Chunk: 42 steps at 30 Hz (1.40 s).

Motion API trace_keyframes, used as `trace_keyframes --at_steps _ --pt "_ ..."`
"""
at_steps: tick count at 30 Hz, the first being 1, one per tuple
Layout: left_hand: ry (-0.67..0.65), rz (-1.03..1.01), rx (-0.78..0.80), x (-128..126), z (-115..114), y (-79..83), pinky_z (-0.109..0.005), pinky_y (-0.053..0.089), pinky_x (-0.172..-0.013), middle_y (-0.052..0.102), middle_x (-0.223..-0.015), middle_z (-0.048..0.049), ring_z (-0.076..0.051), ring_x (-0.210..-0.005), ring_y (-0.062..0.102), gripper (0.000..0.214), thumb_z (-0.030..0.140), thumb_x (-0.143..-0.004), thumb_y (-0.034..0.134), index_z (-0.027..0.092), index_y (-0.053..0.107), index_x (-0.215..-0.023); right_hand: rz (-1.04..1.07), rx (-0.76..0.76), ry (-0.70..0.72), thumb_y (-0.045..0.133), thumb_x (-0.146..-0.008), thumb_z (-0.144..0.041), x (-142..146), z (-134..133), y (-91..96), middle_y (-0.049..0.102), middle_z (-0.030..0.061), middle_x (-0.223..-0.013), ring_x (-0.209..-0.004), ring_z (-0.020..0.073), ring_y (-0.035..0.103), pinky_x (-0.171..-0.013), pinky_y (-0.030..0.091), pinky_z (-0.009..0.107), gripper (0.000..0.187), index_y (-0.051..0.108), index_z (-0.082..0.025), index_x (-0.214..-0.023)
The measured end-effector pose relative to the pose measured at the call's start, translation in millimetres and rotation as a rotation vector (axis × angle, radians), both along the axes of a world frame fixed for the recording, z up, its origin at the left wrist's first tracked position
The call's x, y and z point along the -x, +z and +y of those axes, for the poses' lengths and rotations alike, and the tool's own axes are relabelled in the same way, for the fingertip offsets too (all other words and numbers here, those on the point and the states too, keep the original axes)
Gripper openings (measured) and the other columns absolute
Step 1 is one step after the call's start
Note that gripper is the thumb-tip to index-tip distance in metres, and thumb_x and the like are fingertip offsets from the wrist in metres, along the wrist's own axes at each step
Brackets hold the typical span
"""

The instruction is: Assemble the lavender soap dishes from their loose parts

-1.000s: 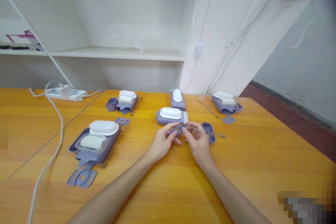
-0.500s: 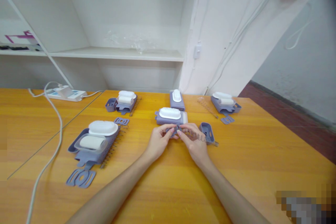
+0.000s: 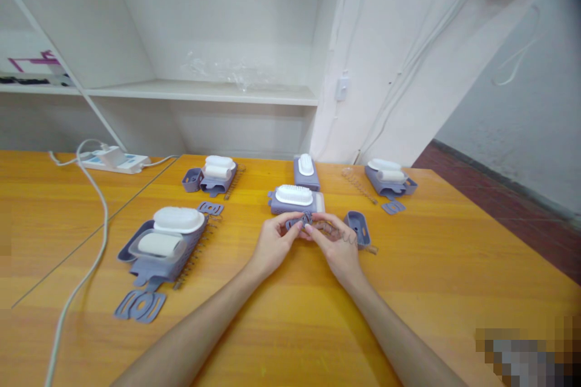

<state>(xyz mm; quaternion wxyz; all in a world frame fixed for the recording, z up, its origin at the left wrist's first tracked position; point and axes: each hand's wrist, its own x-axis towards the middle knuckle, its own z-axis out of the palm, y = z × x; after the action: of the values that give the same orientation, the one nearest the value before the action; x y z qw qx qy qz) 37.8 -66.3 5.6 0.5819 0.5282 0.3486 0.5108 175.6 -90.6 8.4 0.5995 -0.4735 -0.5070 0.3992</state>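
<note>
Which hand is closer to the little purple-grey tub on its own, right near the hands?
The right hand. It is just left of the tub, close beside it; the left hand is farther left, on the right hand's other side.

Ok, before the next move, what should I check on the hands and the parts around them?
1. Left hand pinching the gray slotted piece: ok.
2. Right hand pinching the same piece: ok.
3. Spring fastened to that piece: cannot tell; the hands cover the spot.
4. Spring clear of the small gray box: cannot tell; they meet in view.
5. Small gray box open side up: ok.
</note>
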Motion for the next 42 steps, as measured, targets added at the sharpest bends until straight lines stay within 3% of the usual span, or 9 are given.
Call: trace_keyframes --at_steps 13,18,22,25,29,34,39,42 --pt "0.033 0.111 -0.038 3 -1 -1.1 -0.031 0.054 -0.075 0.07 -0.092 -0.0077 -0.017 -0.074 0.066 0.032 0.036 -0.077 0.063 0.015 0.065 -0.101 -0.101 -0.024 -0.033 0.07 -0.071 -0.036 0 -1 -2.1 0.067 0.006 -0.088 -0.076 0.0201 0.066 -0.071 0.056 0.034 0.029 0.062 -0.02 -0.094" --pt "0.055 0.212 -0.102 6 -1 -1.4 -0.026 0.051 -0.069 0.068 -0.085 -0.0053 -0.014 -0.069 0.062 0.028 0.032 -0.08 0.058 0.016 0.063 -0.102 -0.151 -0.131 -0.034 0.072 -0.068 -0.03 3 -1 -6.0 0.061 0.0065 -0.099 -0.074 0.0176 0.064 -0.062 0.055 0.029 0.028 0.059 -0.022 -0.092" --pt "0.036 0.149 -0.067 6 0 -0.7 -0.02 0.044 -0.05 0.061 -0.073 -0.0002 -0.009 -0.056 0.054 0.036 0.03 -0.079 0.059 0.017 0.052 -0.112 -0.182 -0.096 -0.052 0.069 -0.072 -0.03 4 -2 -6.7 0.065 0.0049 -0.087 -0.074 0.0182 0.064 -0.064 0.053 0.029 0.027 0.058 -0.021 -0.095" --pt "0.057 0.058 -0.01 5 1 -1.0 -0.017 0.039 -0.042 0.056 -0.067 0.004 -0.008 -0.051 0.051 0.041 0.034 -0.076 0.063 0.019 0.044 -0.109 -0.221 -0.068 -0.089 0.069 -0.073 -0.033 4 -4 -4.3 0.068 0.0048 -0.082 -0.072 0.0188 0.065 -0.063 0.052 0.03 0.027 0.06 -0.02 -0.096" --pt "0.056 0.064 0.003 6 3 -1.2 -0.017 0.036 -0.042 0.056 -0.064 0.0034 -0.008 -0.05 0.051 0.035 0.038 -0.075 0.064 0.016 0.049 -0.098 -0.324 -0.125 -0.147 0.067 -0.074 -0.034 2 -5 -1.5 0.068 0.006 -0.09 -0.079 0.02 0.064 -0.07 0.052 0.032 0.025 0.064 -0.02 -0.094" --pt "0.079 0.093 -0.017 7 5 0.4 -0.017 0.033 -0.04 0.06 -0.069 0.0004 -0.006 -0.047 0.049 0.039 0.041 -0.078 0.06 0.013 0.056 -0.106 -0.471 -0.264 -0.196 0.065 -0.077 -0.031 0 -5 2.2 0.066 0.0056 -0.093 -0.088 0.0202 0.061 -0.08 0.049 0.034 0.019 0.067 -0.022 -0.094" --pt "-0.012 0.017 0.045 7 3 3.8 -0.022 0.044 -0.049 0.061 -0.062 -0.0005 -0.011 -0.052 0.056 0.052 0.045 -0.079 0.058 0.009 0.05 -0.116 -0.514 -0.31 -0.188 0.066 -0.076 -0.027 0 -6 4.4 0.066 0.0053 -0.093 -0.089 0.0195 0.061 -0.082 0.048 0.034 0.016 0.067 -0.021 -0.091" --pt "-0.029 -0.037 0.038 7 2 4.9 -0.021 0.043 -0.051 0.062 -0.065 0.0003 -0.012 -0.056 0.058 0.048 0.039 -0.076 0.064 0.013 0.046 -0.112 -0.526 -0.281 -0.189 0.066 -0.076 -0.028 0 -6 2.6 0.066 0.0055 -0.092 -0.088 0.0199 0.061 -0.08 0.048 0.034 0.017 0.066 -0.021 -0.092"
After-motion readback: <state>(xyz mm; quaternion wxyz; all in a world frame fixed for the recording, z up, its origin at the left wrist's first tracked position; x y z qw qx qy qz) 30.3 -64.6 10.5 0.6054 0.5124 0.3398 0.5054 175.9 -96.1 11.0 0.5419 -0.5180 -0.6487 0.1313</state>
